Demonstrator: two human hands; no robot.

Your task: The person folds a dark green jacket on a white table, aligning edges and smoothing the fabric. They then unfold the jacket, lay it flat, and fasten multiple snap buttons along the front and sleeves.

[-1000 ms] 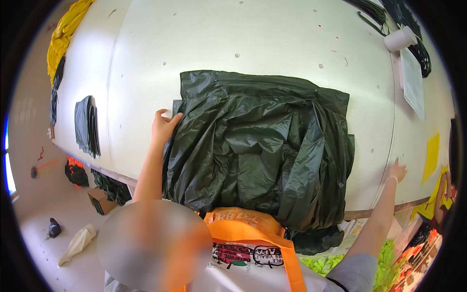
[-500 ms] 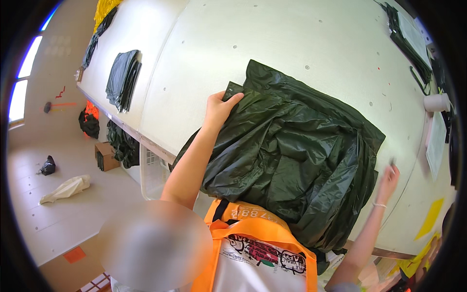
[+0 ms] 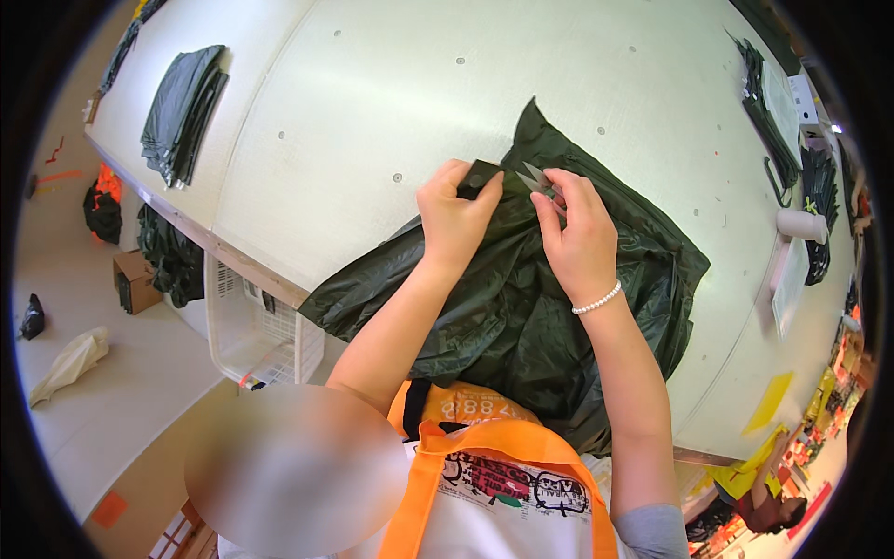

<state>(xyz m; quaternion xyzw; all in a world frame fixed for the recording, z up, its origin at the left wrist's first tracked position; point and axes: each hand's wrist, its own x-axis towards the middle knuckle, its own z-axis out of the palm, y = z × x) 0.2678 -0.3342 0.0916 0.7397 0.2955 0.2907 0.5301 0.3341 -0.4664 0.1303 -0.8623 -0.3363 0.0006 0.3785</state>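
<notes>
A dark green, shiny garment (image 3: 484,317) of thin fabric lies rumpled across the table's near edge and hangs toward my lap. Pinched in my left hand (image 3: 456,214) is a small dark flap (image 3: 479,179) with a round spot on it, at the garment's upper edge. My right hand (image 3: 579,233), a beaded bracelet at its wrist, grips thread snips (image 3: 538,179). Their two pointed blades stand apart and point toward the flap, close to my left fingertips. Whether the blades touch any fabric or thread I cannot tell.
Folded dark garments (image 3: 186,112) are stacked at the table's left. A white plastic basket (image 3: 223,317) stands below the left edge. To the right lie a white cylinder (image 3: 802,224), papers and dark straps (image 3: 768,121). Another person (image 3: 768,498) works at far right.
My right hand has come in from the right side of the table to beside my left hand, bringing the snips. The flap is lifted and turned, and the view has shifted rightward.
</notes>
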